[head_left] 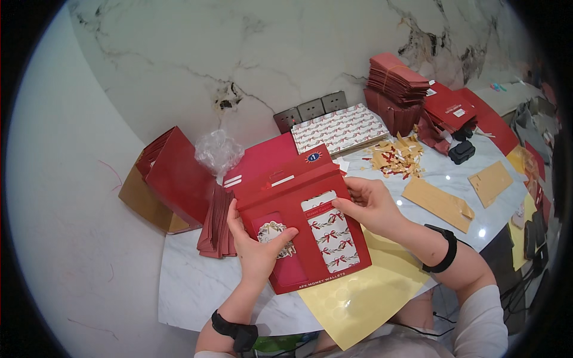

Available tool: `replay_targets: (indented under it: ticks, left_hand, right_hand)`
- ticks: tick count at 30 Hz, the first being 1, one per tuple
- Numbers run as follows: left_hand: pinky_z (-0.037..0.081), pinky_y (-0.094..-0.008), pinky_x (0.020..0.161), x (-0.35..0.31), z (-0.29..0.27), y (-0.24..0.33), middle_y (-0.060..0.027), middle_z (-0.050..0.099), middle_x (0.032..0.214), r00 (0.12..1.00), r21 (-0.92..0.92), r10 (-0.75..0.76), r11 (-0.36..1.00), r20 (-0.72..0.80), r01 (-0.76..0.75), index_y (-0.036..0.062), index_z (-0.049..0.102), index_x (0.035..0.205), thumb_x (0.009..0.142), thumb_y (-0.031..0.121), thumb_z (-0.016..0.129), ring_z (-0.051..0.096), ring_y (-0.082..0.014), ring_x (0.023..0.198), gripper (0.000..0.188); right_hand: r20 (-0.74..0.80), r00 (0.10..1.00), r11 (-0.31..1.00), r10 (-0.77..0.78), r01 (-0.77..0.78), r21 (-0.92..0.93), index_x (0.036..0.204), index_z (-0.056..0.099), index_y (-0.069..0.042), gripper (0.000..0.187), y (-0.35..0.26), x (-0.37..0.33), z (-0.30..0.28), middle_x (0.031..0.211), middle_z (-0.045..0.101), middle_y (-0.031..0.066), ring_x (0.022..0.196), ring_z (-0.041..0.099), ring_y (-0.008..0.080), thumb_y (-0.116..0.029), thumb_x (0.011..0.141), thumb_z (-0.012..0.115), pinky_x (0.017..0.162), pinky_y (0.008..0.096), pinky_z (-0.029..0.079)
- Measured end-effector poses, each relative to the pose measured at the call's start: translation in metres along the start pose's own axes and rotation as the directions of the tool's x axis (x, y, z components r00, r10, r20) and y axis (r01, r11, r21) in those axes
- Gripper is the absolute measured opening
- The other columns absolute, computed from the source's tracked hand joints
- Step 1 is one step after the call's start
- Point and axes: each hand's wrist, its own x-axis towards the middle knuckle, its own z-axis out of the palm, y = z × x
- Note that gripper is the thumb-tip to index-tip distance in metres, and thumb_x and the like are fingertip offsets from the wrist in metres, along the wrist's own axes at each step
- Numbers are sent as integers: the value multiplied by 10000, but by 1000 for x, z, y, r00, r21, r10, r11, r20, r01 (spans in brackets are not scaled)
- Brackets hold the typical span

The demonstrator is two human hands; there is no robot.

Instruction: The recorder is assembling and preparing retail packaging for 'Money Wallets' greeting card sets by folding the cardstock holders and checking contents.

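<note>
Red card pack (pixel 298 221) held between two hands over the worktop (pixel 197 286)

The pack is a flat, roughly square piece of stiff red card with pale lettering along its bottom border and a folded top flap (pixel 313 157) bearing a round blue badge. Its front shows a pink panel (pixel 290 269) with a scalloped wreath cutout (pixel 270 231), and beside it a tall white panel (pixel 337 241) patterned with red bows and green garlands.

It sits tilted over the middle of the worktop's near part. The left hand (pixel 259 247) grips its left side, thumb across the wreath; the right hand (pixel 376 206) pinches its upper right side, thumb on the white panel's top corner.

Under it, a glossy yellow sheet (pixel 358 304) with faint circles hangs over the worktop's near edge. Toward the far edge are crumpled clear plastic (pixel 218 152), a patterned white stack (pixel 340 128) and a loose heap of tan and red scraps (pixel 397 155). Smooth tan card (pixel 439 206) lies toward the right edge.
</note>
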Motion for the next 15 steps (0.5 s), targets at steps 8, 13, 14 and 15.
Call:
replay_targets:
  ticks: [8, 13, 14, 15]
  left_hand:
    - [429, -412, 1120, -5, 7, 14, -201, 384, 1493, 997, -30, 46, 998, -64, -48, 41, 166, 1548, 664, 91, 942, 460, -279, 1359, 1177]
    - [426, -410, 1122, -8, 6, 18, -190, 359, 1500, 993, -52, 59, 997, -101, -65, 56, 161, 1555, 655, 78, 945, 437, -275, 1369, 1194]
    - [424, -402, 1123, -9, 6, 16, -178, 381, 1491, 990, -54, 67, 996, -124, -74, 73, 168, 1562, 654, 57, 930, 454, -271, 1356, 1186]
    - [423, -394, 1125, -9, 6, 15, -166, 403, 1482, 986, -54, 75, 995, -148, -84, 90, 174, 1570, 652, 36, 916, 470, -268, 1342, 1181]
  right_hand:
    - [-62, 995, 997, -74, 73, -19, 1220, 651, 26, 266, 2, -2, 4, 1029, 708, 11, 861, 616, 24, -52, 966, 654, 759, 215, 524]
    - [-91, 988, 992, -127, 127, -11, 1192, 662, 17, 243, 2, -4, 9, 1017, 702, -1, 845, 592, 19, -68, 964, 667, 745, 209, 506]
    - [-93, 988, 992, -127, 126, -11, 1192, 662, 17, 243, 2, -4, 9, 1017, 702, -1, 845, 592, 19, -68, 964, 667, 745, 209, 506]
    - [-96, 989, 993, -114, 114, -5, 1205, 651, 15, 255, 2, -5, 10, 1041, 701, 9, 885, 601, 29, -69, 964, 667, 767, 218, 510]
